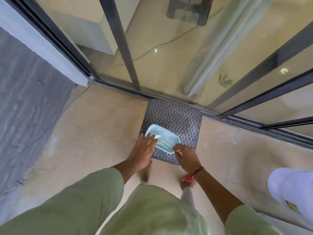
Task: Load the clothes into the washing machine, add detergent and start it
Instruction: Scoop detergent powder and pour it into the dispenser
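Head view, looking straight down. Pale turquoise rectangular plastic tray [166, 138] sits just below centre frame, at 6 o'clock, over the near-left part of a dark grey woven square pad [179, 116] on the beige tiled floor [101, 116]. Whitish piece inside the tray [162, 141], probably a scoop, too blurred to confirm.

Left hand [144, 150]: flat, fingers straight and together, fingertips lying on the tray's 9 o'clock edge. Not gripping.

Right hand [185, 156]: fingers curled, thumb and forefinger pinching the tray's corner at 5 o'clock. Red thread bracelet [193, 175] on that wrist.

Both forearms come in from 6 o'clock, light green sleeves [76, 200] and light green clothing filling the bottom of frame.

Surroundings: dark-framed glass sliding door [169, 56] runs from 11 to 3 o'clock, its bottom track touching the far edge of the pad. Grey rough stone wall [30, 99] at 9 o'clock. White rounded object with a yellow mark [291, 189] at 4 o'clock on the frame edge, well apart from the tray.
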A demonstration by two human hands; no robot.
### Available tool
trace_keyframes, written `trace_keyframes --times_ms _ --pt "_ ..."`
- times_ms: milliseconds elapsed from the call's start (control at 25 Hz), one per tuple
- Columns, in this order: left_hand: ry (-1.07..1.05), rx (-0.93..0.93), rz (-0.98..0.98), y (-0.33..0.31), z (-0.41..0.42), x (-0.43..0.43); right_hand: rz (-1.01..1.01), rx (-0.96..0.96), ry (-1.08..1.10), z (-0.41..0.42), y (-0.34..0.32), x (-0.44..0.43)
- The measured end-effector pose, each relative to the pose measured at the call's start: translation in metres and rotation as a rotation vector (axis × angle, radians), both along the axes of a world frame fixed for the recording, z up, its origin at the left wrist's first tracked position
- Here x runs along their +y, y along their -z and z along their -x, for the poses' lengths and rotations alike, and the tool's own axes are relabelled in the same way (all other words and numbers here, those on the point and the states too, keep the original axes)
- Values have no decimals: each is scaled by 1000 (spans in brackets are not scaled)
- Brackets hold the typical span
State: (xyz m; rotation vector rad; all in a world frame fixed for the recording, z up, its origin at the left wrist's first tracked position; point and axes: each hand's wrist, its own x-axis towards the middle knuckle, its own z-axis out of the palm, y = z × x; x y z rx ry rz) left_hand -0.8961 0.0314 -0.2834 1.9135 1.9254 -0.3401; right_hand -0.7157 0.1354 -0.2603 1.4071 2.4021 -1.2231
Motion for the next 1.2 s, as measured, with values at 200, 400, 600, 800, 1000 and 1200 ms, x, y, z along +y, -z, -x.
trace_keyframes --times_ms 200,400,600,800,1000,1200 --pt "47 43 -39 22 27 37 -267 -150 -182 31 50 -16" --pt "206 91 25 46 40 57 -331 -159 -88 35 74 -20" --pt "175 88 15 54 35 63 -290 -168 6 51 81 -24" --pt "184 63 60 44 31 77 -307 -50 56 49 78 -14" --pt "277 75 -83 14 19 82 -483 -8 -18 13 57 -4" --pt "235 80 -45 10 15 73 -613 -159 -173 0 62 -6"
